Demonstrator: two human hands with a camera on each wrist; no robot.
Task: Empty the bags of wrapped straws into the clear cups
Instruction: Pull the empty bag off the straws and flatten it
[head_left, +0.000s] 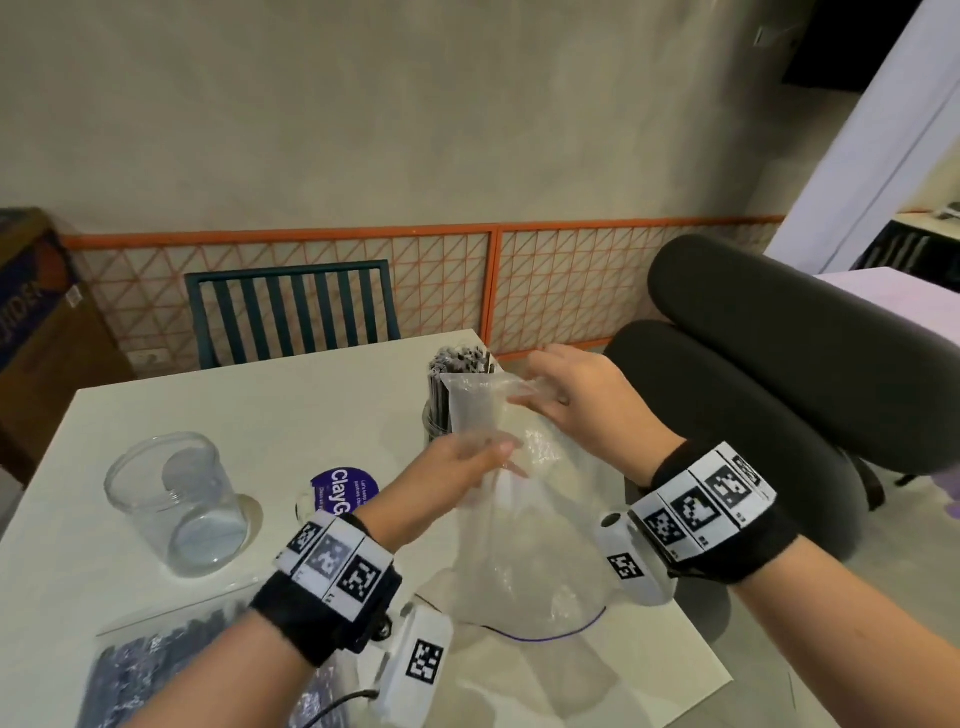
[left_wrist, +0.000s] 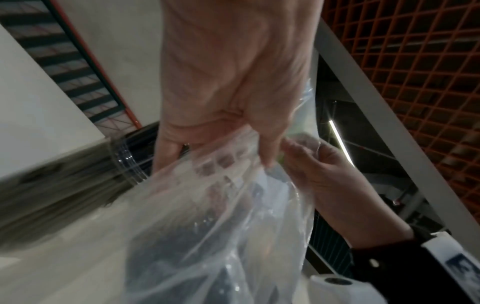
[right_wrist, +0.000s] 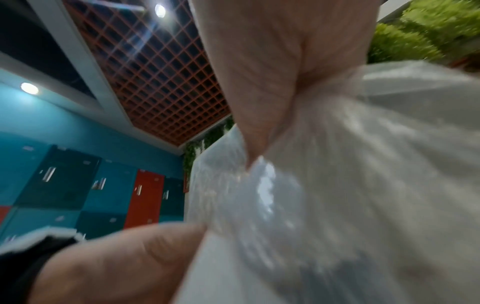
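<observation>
Nearest my head camera, at the near-left of the white counter (head_left: 322, 410), lies a second clear zip bag packed with dark wrapped straws (head_left: 156, 670), untouched. Past it both hands hold one crumpled, clear plastic bag (head_left: 514, 525), which looks emptied. My left hand (head_left: 457, 462) pinches the film low on the neck; my right hand (head_left: 566, 400) pinches the upper corner, so each grip is closed on that bag. Its long axis runs from the purple zip line nearest me up and away toward the clear cup crammed with dark wrapped straws (head_left: 452, 395), which stands just behind the bag's raised end. Left of that full cup, well apart, stands an empty clear cup (head_left: 182, 504), closer to my left hand, so I judge the left hand should reach for the full bag.
</observation>
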